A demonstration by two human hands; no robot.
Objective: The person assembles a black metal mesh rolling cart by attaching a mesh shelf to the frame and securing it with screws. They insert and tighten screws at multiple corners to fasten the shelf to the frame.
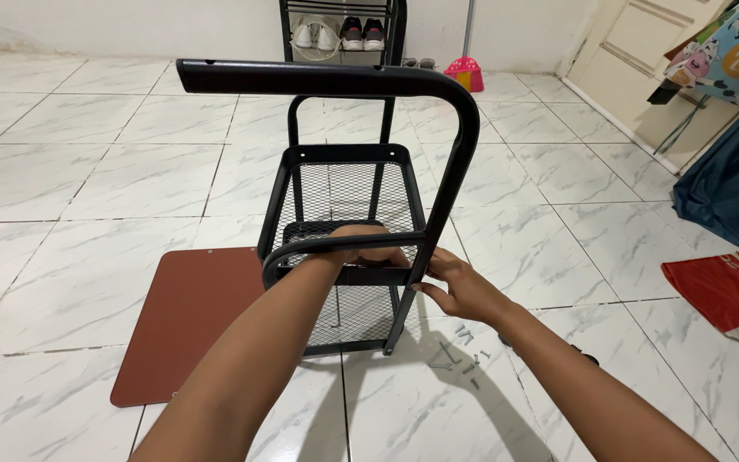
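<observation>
A black metal rack frame [459, 162] with mesh baskets [344, 192] stands on the tiled floor in front of me. My left hand [361, 246] reaches through the frame and grips the near rim of the upper mesh basket. My right hand [459, 287] pinches the frame's right upright tube at the basket's corner, fingers closed on it. A curved black tube arches over the top toward me.
A brown rectangular board [190, 321] lies flat on the floor to the left. Several loose screws and a hex key [464, 351] lie near my right forearm. A red bag [724, 291] and dark blue fabric [733, 184] sit right. A shoe rack [339, 30] stands at the far wall.
</observation>
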